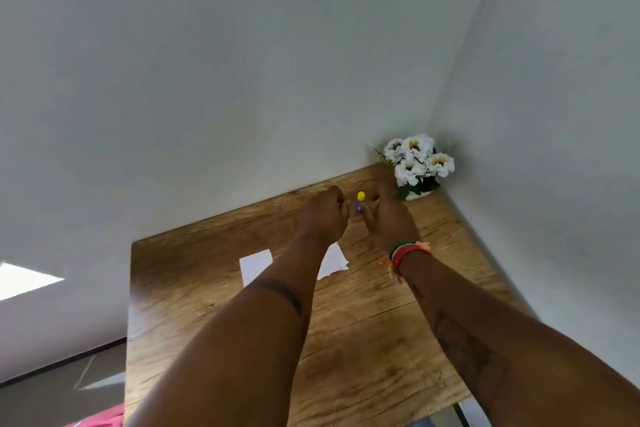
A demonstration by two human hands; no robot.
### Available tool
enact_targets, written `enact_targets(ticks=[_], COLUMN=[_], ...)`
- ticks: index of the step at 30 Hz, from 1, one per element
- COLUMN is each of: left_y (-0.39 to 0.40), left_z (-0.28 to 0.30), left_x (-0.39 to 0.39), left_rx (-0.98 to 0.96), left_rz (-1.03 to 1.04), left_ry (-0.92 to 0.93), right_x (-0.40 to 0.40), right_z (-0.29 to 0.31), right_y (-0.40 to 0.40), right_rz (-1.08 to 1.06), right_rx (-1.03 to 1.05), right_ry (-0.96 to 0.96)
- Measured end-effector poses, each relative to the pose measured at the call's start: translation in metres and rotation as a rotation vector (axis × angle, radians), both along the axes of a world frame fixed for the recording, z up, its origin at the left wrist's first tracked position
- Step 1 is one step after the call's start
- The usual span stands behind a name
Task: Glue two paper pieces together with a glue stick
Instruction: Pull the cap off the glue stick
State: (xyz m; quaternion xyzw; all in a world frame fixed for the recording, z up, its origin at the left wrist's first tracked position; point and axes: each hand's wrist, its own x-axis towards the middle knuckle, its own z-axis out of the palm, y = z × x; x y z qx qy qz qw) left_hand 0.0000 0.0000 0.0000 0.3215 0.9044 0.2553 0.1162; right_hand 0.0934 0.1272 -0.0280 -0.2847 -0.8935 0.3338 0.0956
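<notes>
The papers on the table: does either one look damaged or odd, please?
The right paper piece has a ragged, jagged lower edge, as if torn. The left paper piece looks cleanly cut. Both lie flat on the table, partly hidden by the left forearm.

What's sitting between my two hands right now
The glue stick, yellow cap up, stands between the left hand and the right hand in the head view. The right fingers touch it; whether they grip it is unclear.
</notes>
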Motion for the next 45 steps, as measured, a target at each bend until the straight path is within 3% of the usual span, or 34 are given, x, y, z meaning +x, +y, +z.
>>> enact_targets(ticks=[7,18,24,33,45], left_y=[0.025,0.025,-0.018,-0.109,-0.156], left_z=[-0.026,-0.021,0.016,0.068,0.066], left_x=[-0.008,-0.016,-0.029,-0.048,-0.044], left_rx=[-0.028,0.070,0.267,0.451,0.442], left_rz=[0.019,-0.031,0.161,0.320,0.530], left_ry=[-0.044,-0.088,-0.173,-0.167,-0.137], right_x=[-0.016,-0.029,-0.041,-0.079,-0.096], right_z=[-0.015,-0.010,0.029,0.079,0.079], right_y=[0.010,0.001,-0.037,-0.115,-0.163], right_rz=[-0.071,0.036,0.067,0.190,0.242], right_rx=[-0.213,-0.103,-0.248,-0.256,-0.156], right_ry=[-0.072,-0.040,0.101,0.210,0.184])
